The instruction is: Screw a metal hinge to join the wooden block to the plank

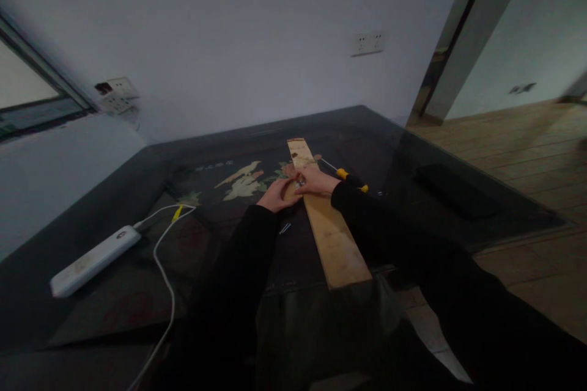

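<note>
White wall (252,43) with power sockets (367,43) stands behind a dark, shiny tabletop (367,128), which is decorated with a pale bird picture (241,182). On this tabletop lies a long wooden plank (337,244), its near end pointing toward the person. Left hand (277,195) and right hand (318,181) meet over the plank, with fingers bent and nearly closed around a small shiny metal piece (299,183); whether they pinch it or only touch it, I cannot tell. Near the right hand rests a yellow-and-black screwdriver (353,181). Two thin metal fasteners (285,228) lie left of the plank. Farther left is a white power strip (94,261) with its cable (172,299).
</note>
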`<action>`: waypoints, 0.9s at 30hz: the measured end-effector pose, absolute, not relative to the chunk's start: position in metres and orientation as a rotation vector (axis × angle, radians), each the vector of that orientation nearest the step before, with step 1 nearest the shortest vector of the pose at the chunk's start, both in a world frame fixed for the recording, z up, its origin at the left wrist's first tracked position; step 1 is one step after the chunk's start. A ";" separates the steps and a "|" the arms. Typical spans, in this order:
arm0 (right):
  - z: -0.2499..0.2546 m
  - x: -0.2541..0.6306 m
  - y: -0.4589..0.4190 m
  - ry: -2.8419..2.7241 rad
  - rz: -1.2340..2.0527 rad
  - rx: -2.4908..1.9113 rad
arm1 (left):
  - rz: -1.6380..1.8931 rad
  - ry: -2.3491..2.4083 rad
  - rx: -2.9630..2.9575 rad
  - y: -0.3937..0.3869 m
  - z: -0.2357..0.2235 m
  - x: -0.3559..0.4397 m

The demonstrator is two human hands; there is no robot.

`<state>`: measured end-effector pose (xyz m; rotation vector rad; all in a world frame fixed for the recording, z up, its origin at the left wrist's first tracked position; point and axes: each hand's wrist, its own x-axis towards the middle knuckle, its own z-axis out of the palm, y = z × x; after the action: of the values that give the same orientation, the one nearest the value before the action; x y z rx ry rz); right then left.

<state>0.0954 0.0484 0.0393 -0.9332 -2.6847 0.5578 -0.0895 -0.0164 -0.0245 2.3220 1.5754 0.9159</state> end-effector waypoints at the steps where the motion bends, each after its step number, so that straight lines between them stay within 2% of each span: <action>1: 0.038 0.096 0.046 -2.662 0.546 -0.950 | 0.917 1.577 2.317 -0.016 -0.025 -0.090; 27: 0.007 0.121 0.022 -2.469 0.281 -0.740 | 0.951 1.585 2.342 -0.027 -0.016 -0.083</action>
<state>0.1214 0.0223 0.0073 -0.7399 -2.4694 0.2808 -0.0826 -0.0271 -0.0163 2.3416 1.5849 0.9511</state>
